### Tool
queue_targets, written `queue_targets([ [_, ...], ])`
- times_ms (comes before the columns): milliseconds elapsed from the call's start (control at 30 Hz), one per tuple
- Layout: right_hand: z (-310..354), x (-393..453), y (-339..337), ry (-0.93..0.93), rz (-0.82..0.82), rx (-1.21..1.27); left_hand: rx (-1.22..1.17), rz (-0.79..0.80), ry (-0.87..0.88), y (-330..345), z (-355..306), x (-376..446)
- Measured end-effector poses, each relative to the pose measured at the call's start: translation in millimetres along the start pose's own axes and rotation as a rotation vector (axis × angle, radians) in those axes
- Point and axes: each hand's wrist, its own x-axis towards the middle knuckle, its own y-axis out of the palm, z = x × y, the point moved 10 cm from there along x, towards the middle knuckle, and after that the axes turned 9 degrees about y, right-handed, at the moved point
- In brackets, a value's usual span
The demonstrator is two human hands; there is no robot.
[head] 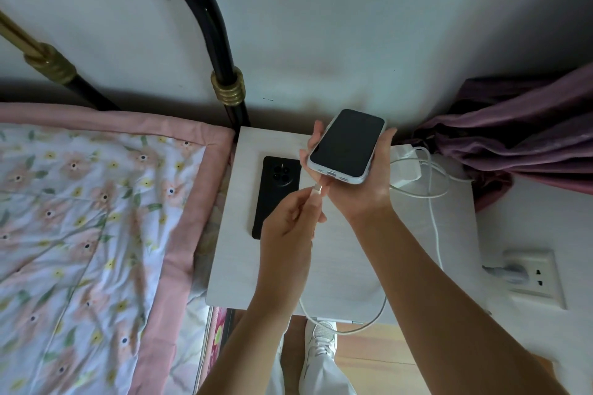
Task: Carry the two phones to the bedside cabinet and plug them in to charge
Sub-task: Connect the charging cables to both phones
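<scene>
My right hand (356,192) holds a phone in a pale case (348,144), screen up and dark, above the white bedside cabinet (346,266). Its port end faces my left hand (292,218), which pinches the plug of a white charging cable (317,191) a short way below the port, apart from it. A black phone (276,196) lies face down on the cabinet's left side, camera ring toward the wall, no cable in it. The cable loops off the cabinet's front edge.
A white charger block (406,165) with coiled white cables (430,183) sits at the cabinet's back right. A wall socket (532,276) holds a grey plug at right. A floral quilted bed (80,234) lies left, a purple curtain (519,131) right, a black bed frame (224,51) behind.
</scene>
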Motion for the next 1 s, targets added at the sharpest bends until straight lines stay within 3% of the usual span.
queue_targets([
  [133, -13.6, -0.7, -5.5, 0.069, -0.033, 0.031, 0.054, 0.005, 0.02, 2.1, -2.1, 3.4],
  [433, -3.4, -6.1, -44.9, -0.005, -0.526, -0.142, 0.123, -0.001, 0.003, 1.7, 13.9, 6.0],
  [1000, 6.6, -14.3, -46.2, -0.081, -0.556, -0.384, 0.113, -0.057, -0.035, -4.4, 12.4, 23.2],
])
